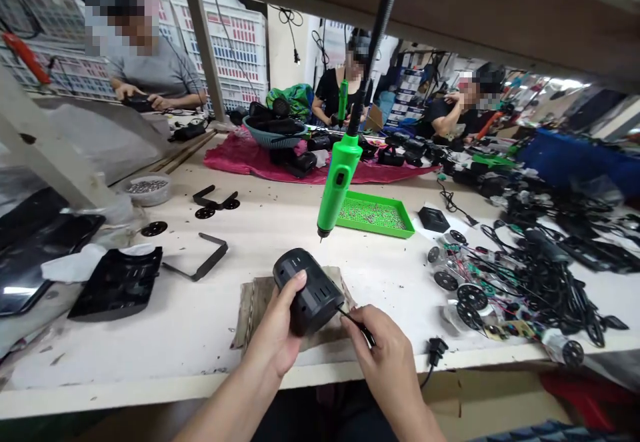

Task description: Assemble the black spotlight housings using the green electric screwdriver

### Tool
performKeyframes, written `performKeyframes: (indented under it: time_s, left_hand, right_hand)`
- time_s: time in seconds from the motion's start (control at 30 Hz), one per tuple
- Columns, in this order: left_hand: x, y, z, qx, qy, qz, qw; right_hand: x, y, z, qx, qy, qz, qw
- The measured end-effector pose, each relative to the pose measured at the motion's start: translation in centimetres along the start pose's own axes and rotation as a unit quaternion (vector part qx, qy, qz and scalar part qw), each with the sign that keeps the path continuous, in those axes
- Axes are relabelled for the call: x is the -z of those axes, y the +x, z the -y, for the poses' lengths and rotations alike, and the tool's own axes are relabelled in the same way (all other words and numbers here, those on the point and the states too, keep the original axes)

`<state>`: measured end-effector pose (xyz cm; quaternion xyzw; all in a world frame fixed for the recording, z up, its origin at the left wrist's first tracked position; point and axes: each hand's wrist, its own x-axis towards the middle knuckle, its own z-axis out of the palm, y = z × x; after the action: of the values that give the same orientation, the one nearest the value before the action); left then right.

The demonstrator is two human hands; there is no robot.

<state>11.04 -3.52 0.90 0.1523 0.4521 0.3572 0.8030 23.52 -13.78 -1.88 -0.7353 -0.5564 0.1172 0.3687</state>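
Note:
My left hand (277, 327) is wrapped round a black rounded plastic housing (311, 290) with slots, held just above a worn cloth pad (250, 309) at the table's near edge. My right hand (383, 349) pinches a thin black cable (356, 323) that runs into the housing's right side. A green electric screwdriver (339, 179) hangs on a black cord straight above the housing, its tip a little clear of it.
A green tray of screws (376, 215) lies behind the screwdriver. Black brackets (200, 262), discs and a vented black cover (117, 283) lie to the left. A tangle of wired motors and cables (505, 282) fills the right. Three other people sit at the far side.

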Motion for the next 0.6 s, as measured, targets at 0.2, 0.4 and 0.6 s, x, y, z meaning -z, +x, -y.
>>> performKeyframes:
  time_s: [0.2, 0.4, 0.6]
  left_hand:
    - [1.2, -0.8, 2.2, -0.172, 0.037, 0.043, 0.983]
    - [1.7, -2.2, 4.3, -0.241, 0.080, 0.186, 0.949]
    - [1.6, -1.4, 4.3, -0.203, 0.092, 0.166, 0.960]
  right_hand:
    - [0.7, 0.2, -0.9, -0.028, 0.152, 0.051, 0.987]
    - [-0.1, 0.4, -1.5, -0.146, 0.510, 0.143, 0.836]
    - [-1.8, 0.2, -2.2, -0.159, 0.618, 0.110, 0.762]
